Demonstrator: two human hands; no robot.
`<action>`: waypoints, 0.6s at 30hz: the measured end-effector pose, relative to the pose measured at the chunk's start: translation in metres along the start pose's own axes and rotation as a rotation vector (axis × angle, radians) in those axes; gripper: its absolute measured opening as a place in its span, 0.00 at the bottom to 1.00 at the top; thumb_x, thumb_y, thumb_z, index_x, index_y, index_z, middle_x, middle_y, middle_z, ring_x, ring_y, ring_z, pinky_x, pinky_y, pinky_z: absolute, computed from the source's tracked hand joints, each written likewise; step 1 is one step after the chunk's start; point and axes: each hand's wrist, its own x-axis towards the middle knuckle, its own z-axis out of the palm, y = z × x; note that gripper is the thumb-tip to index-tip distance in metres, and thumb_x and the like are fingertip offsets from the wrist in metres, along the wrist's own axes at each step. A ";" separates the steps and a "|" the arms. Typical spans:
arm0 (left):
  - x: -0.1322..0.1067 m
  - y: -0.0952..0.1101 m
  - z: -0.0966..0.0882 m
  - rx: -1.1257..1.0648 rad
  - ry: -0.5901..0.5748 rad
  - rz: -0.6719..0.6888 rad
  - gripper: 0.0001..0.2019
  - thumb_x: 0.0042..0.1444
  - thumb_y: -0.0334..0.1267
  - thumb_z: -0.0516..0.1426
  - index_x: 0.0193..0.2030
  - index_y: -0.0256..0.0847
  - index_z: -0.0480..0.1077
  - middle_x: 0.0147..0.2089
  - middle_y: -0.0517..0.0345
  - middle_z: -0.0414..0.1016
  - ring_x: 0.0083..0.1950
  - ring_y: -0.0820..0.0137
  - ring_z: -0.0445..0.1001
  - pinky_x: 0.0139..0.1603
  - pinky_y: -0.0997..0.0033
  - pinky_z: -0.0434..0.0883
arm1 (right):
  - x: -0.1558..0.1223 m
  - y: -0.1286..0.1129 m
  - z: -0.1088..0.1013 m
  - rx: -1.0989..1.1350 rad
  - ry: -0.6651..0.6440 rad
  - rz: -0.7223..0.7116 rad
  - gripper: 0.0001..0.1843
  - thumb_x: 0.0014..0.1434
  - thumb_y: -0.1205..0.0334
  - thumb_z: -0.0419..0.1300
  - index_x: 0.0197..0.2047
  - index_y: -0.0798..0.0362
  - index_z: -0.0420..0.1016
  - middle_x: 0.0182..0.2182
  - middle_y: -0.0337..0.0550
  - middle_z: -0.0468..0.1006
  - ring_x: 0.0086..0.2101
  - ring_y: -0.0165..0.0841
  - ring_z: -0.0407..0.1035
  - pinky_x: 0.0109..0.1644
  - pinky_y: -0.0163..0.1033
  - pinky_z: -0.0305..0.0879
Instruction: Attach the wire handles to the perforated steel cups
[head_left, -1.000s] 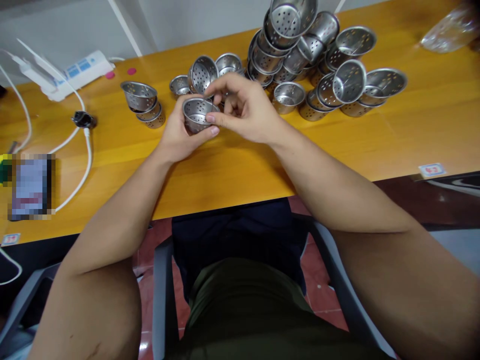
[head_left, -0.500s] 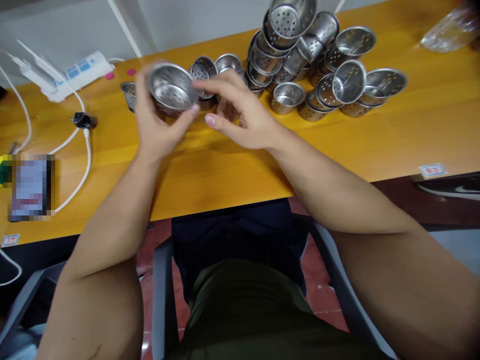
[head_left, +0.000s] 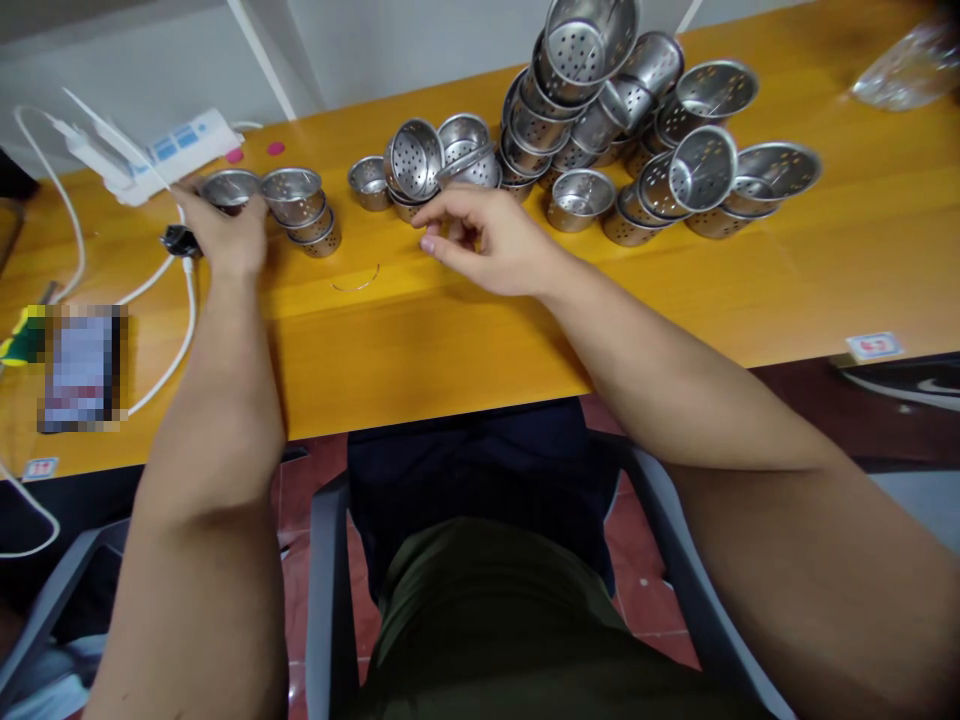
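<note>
At the left, my left hand [head_left: 225,232] has its fingers and thumb around a perforated metal cup [head_left: 231,186], low over the table. Just right of it stands a short stack of perforated cups [head_left: 300,205]. My right hand [head_left: 491,238] hovers in the middle with fingers bent, thumb and index apart, and nothing visible between them. Directly beyond its fingertips are a tilted perforated cup [head_left: 415,160] and another cup [head_left: 463,140]. A small cup [head_left: 369,184] sits left of these. One more cup [head_left: 581,198] stands upright right of my right hand.
Many more perforated cups lie in a tall, leaning pile [head_left: 536,125] at the back right. A white power strip [head_left: 180,150], cables and a black plug [head_left: 180,240] occupy the left, with a blurred-out phone [head_left: 81,368]. A thin curved wire [head_left: 358,287] lies mid-table. Clear plastic [head_left: 896,75] lies far right.
My left hand has moved left and down with the cup, away from my right hand. The short stack now shows beside it. My right hand has stayed nearly in place, its index finger more bent.
</note>
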 end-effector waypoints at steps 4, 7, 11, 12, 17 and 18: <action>0.016 0.026 0.064 0.086 0.007 0.024 0.54 0.60 0.87 0.85 0.66 0.53 0.63 0.64 0.70 0.78 0.92 0.56 0.60 0.97 0.32 0.66 | 0.000 0.002 -0.001 -0.007 -0.001 -0.005 0.26 0.91 0.33 0.71 0.67 0.47 0.89 0.50 0.48 0.87 0.39 0.42 0.77 0.50 0.48 0.83; 0.029 -0.033 0.053 0.173 0.172 -0.051 0.51 0.70 0.96 0.69 0.62 0.52 0.58 0.60 0.69 0.73 0.84 0.63 0.65 0.93 0.33 0.67 | 0.000 0.004 0.000 -0.004 -0.013 -0.024 0.21 0.92 0.41 0.72 0.67 0.49 0.90 0.49 0.46 0.88 0.38 0.39 0.76 0.48 0.44 0.79; 0.029 -0.103 0.020 0.011 0.576 -0.273 0.61 0.50 1.12 0.50 0.55 0.52 0.53 0.51 0.68 0.64 0.56 0.71 0.69 0.75 0.37 0.77 | 0.000 0.003 0.001 0.001 -0.016 -0.025 0.15 0.91 0.47 0.72 0.65 0.50 0.92 0.47 0.45 0.88 0.38 0.38 0.75 0.46 0.42 0.77; 0.026 -0.100 0.018 0.029 0.575 -0.306 0.62 0.48 1.12 0.52 0.52 0.51 0.51 0.47 0.70 0.62 0.52 0.72 0.67 0.69 0.40 0.79 | 0.000 0.003 0.001 0.001 -0.017 -0.021 0.15 0.91 0.47 0.72 0.64 0.50 0.92 0.47 0.45 0.88 0.38 0.38 0.75 0.46 0.42 0.77; -0.003 -0.003 0.015 0.210 0.057 0.032 0.49 0.72 0.84 0.79 0.54 0.49 0.55 0.46 0.73 0.68 0.67 0.73 0.70 0.80 0.43 0.79 | -0.001 0.002 0.000 0.007 -0.032 -0.007 0.16 0.92 0.46 0.72 0.64 0.50 0.92 0.45 0.45 0.87 0.37 0.38 0.75 0.44 0.42 0.75; -0.007 0.018 0.016 0.203 0.040 0.053 0.47 0.72 0.82 0.80 0.57 0.50 0.56 0.48 0.74 0.70 0.69 0.72 0.70 0.81 0.42 0.79 | -0.001 0.003 0.000 0.010 -0.034 -0.010 0.16 0.92 0.46 0.72 0.63 0.50 0.92 0.45 0.44 0.87 0.37 0.38 0.74 0.44 0.42 0.75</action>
